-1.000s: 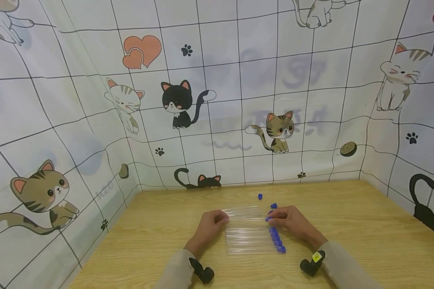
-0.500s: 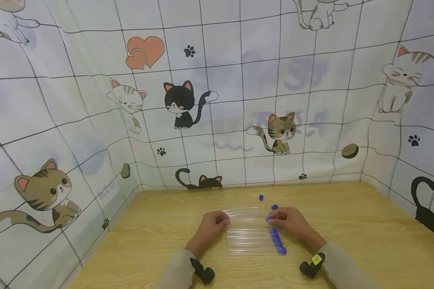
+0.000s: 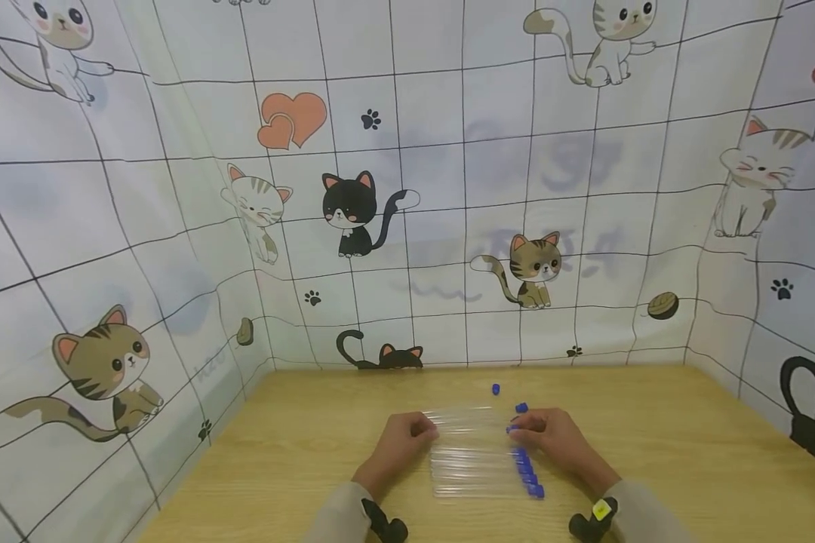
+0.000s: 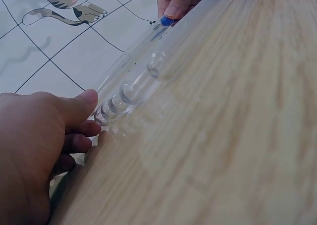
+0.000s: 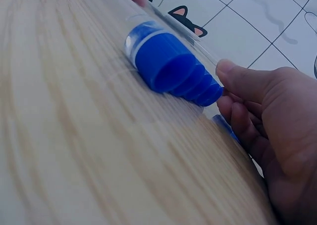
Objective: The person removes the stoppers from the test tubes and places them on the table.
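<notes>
The rounded end of a slender clear tube [image 3: 474, 431] is pinched between the thumb and fingers of the left hand [image 3: 401, 443], with the tube laid crosswise above the wood-grained worktop [image 3: 299, 452]. At its other end, a small blue plastic cap [image 4: 167, 21] is pinched by the right hand [image 3: 558, 440], fingers drawn together; whether the cap is fully seated cannot be told. Nearer the person, a row of clear tubes with blue caps [image 3: 475, 473] is laid side by side. Beyond the hands, more clear tubes [image 3: 463, 416] are seen, and two loose blue caps [image 3: 521, 407] are scattered near the right hand.
</notes>
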Available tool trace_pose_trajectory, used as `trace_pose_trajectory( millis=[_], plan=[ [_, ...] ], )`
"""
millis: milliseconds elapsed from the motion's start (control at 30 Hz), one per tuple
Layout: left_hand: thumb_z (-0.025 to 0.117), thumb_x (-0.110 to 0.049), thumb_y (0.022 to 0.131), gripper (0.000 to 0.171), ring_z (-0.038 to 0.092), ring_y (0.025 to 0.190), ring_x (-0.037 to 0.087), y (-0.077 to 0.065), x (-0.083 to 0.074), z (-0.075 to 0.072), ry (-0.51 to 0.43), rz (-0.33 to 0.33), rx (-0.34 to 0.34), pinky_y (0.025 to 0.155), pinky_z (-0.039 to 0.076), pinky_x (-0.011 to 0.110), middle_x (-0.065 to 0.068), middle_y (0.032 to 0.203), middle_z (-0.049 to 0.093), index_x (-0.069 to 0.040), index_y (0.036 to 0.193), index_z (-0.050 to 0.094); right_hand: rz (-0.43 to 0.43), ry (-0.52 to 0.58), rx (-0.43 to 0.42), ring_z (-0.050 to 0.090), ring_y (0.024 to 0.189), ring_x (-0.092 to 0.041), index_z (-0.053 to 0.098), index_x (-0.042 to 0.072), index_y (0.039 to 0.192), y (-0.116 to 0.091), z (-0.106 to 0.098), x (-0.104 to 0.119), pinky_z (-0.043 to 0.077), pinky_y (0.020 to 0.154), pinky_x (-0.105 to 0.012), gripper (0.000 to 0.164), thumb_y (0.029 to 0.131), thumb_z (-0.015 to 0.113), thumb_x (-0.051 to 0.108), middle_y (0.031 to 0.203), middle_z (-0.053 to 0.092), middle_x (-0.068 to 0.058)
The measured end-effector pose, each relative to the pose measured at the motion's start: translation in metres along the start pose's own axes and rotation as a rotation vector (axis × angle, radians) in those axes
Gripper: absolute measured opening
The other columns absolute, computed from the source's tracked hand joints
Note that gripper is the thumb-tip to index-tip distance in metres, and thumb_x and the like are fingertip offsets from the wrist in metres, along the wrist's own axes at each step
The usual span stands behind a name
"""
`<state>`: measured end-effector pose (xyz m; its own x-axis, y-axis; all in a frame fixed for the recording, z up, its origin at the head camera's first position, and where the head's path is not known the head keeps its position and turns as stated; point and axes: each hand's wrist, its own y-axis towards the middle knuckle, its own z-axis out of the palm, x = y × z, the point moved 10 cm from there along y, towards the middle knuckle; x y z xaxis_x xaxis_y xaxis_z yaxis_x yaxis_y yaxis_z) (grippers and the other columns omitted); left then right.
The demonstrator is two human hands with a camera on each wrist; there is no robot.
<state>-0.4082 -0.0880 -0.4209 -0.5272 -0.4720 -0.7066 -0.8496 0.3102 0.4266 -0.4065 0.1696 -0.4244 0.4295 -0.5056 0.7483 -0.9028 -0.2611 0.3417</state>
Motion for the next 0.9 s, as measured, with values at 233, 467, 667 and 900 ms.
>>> trace_pose_trajectory(
  millis=[233,467,667,900],
  plan=[
    [0.071,-0.016,0.087,0.005,0.057,0.074,0.007,-0.001,-0.001,0.0,-0.017,0.003,0.006,0.069,0.047,0.025,-0.007,0.08,0.065,-0.012,0.085,0.071,0.025,-0.005,-0.02,0.063,0.097,-0.018,0.073,0.019,0.092,0.001,-0.001,-0.004,0.047,0.086,-0.042,0.018,0.082,0.075,0.034,0.096,0.07,0.005],
    [0.072,-0.014,0.086,0.005,0.058,0.075,0.006,-0.002,-0.004,-0.003,-0.03,0.014,-0.022,0.07,0.047,0.025,-0.007,0.081,0.066,-0.009,0.085,0.072,0.031,-0.014,-0.021,0.064,0.096,-0.018,0.073,0.019,0.091,0.0,-0.001,-0.002,0.049,0.084,-0.04,0.018,0.082,0.075,0.035,0.096,0.07,0.005],
    [0.072,-0.014,0.086,0.005,0.057,0.073,0.006,-0.002,-0.006,-0.003,-0.023,0.014,-0.008,0.069,0.047,0.025,-0.006,0.08,0.066,-0.009,0.085,0.072,0.034,-0.023,-0.034,0.064,0.096,-0.018,0.073,0.02,0.09,-0.001,-0.002,-0.003,0.048,0.085,-0.042,0.016,0.082,0.075,0.034,0.094,0.07,0.006],
    [0.076,-0.012,0.082,0.005,0.058,0.073,0.006,-0.003,-0.007,0.0,-0.027,-0.004,0.024,0.069,0.047,0.026,-0.005,0.078,0.066,-0.008,0.082,0.073,0.061,0.046,-0.039,0.065,0.087,-0.015,0.073,0.015,0.092,0.0,-0.005,-0.011,0.049,0.079,-0.032,0.021,0.083,0.074,0.034,0.09,0.07,0.003]
  ],
)
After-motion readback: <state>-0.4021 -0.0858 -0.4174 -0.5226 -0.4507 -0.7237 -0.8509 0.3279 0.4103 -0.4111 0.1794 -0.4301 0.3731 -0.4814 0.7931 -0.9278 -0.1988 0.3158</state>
